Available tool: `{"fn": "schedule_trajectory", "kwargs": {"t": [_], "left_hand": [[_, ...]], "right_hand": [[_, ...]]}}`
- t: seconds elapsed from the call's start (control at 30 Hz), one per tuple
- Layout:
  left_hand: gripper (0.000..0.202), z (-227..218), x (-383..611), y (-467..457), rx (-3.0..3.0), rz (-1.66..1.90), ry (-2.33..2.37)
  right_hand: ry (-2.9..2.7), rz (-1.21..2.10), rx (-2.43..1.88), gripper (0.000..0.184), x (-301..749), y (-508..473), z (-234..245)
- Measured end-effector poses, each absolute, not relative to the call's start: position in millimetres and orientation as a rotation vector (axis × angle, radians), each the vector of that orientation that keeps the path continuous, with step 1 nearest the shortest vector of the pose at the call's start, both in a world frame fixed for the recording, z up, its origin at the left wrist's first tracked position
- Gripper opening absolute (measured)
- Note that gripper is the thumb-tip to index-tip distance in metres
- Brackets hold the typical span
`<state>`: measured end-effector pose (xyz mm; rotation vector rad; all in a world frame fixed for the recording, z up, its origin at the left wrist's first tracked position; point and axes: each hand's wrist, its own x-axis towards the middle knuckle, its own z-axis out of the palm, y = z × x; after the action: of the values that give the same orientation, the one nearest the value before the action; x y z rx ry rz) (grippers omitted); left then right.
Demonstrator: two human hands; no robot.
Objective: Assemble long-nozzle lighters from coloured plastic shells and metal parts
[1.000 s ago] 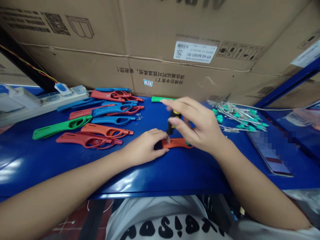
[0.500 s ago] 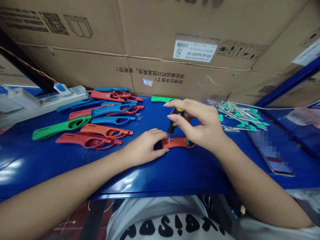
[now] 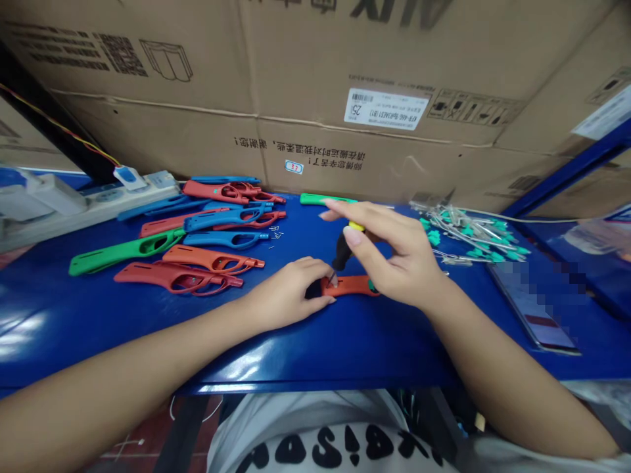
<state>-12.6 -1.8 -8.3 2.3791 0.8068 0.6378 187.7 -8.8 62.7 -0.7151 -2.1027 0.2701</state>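
My right hand (image 3: 394,253) is closed around a screwdriver (image 3: 342,253) with a black and yellow handle. Its shaft points down at the left end of an orange lighter (image 3: 352,285) that lies flat on the blue table. My left hand (image 3: 296,292) grips that same end between thumb and fingers, close to the screwdriver tip. The tip itself is partly hidden by my left fingers. The lighter's right end, with a bit of green in it, goes under my right hand. Behind my right hand lies a green lighter body (image 3: 325,199), partly covered.
Red, blue, green and orange lighter casings (image 3: 221,217) lie piled to the left, with small screws (image 3: 276,233) beside them. Metal rods with green parts (image 3: 473,233) and a phone (image 3: 537,309) are on the right. A power strip (image 3: 108,197) and cardboard box (image 3: 296,79) stand behind.
The screwdriver handle has turned in my right hand, whose fingers have shifted on it. My left hand still holds the orange lighter in place. The whole view has moved slightly.
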Motion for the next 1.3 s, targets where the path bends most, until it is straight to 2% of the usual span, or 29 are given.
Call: {"fn": "schedule_trajectory", "kwargs": {"t": [0.1,0.2,0.27,0.43,0.53,0.63,0.7,0.83,0.93,1.0,1.13,1.2,1.3], "left_hand": [[0.017,-7.8,-12.4,-2.3,2.376,0.630,0.810],[0.017,-7.4,-12.1,-3.0,2.389,0.636,0.814],[0.018,-6.8,-11.8,-3.5,2.390,0.643,0.828],[0.018,-5.2,-11.5,-4.3,2.375,0.630,0.828],[0.018,-5.6,-11.4,-4.2,2.379,0.628,0.844],[0.017,-6.0,-11.1,-4.2,2.377,0.631,0.853],[0.017,-5.7,-10.8,-4.3,2.372,0.640,0.848],[0.016,-5.4,-10.6,-4.5,2.368,0.635,0.849],[0.017,-6.6,-10.7,-4.1,2.382,0.651,0.860],[0.017,-7.5,-10.6,-3.6,2.385,0.655,0.859],[0.018,-8.1,-10.4,-3.1,2.372,0.640,0.854],[0.017,-7.9,-10.3,-3.2,2.378,0.639,0.854],[0.017,-7.6,-10.2,-3.5,2.396,0.657,0.860]], "right_hand": [[-2.085,0.484,-0.712,0.033,187.1,-8.8,61.4],[-2.029,0.177,-0.719,0.019,186.0,-7.8,59.8],[-2.004,0.006,-0.718,0.016,186.0,-6.9,59.2],[-2.092,0.336,-0.733,0.035,189.7,-4.5,59.9],[-2.104,0.176,-0.740,0.022,191.5,-2.7,60.5],[-2.121,-0.088,-0.751,0.022,193.0,-2.3,61.6],[-2.146,-0.014,-0.761,0.023,193.9,-3.1,63.0],[-2.153,0.343,-0.708,0.032,193.8,-4.7,65.2],[-2.132,0.111,-0.716,0.021,192.9,-5.5,65.7],[-2.164,-0.062,-0.735,0.029,193.4,-6.4,66.3],[-2.252,0.141,-0.688,0.040,195.4,-7.6,68.0],[-2.211,0.206,-0.651,0.035,195.6,-6.7,67.6],[-2.167,0.017,-0.676,0.023,195.0,-4.5,65.1]]}}
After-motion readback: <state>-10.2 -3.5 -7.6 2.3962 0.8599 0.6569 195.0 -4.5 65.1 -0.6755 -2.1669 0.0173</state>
